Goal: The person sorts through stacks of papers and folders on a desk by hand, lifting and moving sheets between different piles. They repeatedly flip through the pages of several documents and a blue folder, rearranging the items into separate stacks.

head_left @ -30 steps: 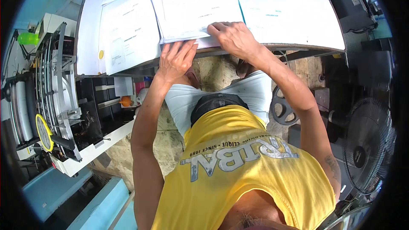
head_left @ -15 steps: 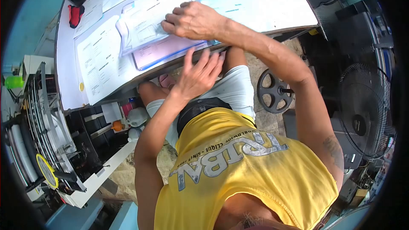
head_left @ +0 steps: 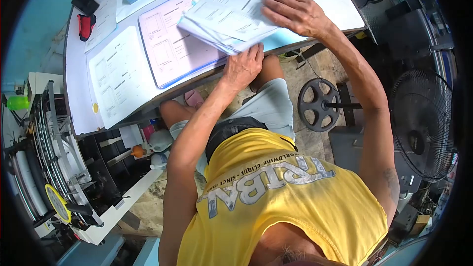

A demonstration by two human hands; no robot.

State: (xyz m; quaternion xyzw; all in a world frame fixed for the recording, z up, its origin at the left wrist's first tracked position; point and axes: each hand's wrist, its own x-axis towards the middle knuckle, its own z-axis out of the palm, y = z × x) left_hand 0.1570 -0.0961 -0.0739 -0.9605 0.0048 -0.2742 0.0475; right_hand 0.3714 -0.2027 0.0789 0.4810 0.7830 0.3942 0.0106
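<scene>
Head view: left hand (head_left: 243, 66) grips the near edge of a thick, fanned paper stack (head_left: 236, 10) on the white table (head_left: 79, 93). Right hand (head_left: 294, 14) presses flat, fingers spread, on its smooth printed top sheet.

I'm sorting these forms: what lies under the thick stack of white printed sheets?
Under the thick stack of white printed sheets, a pale blue sheet and the left hand's fingers show; the right hand presses on top. Anything beneath is covered.
</scene>
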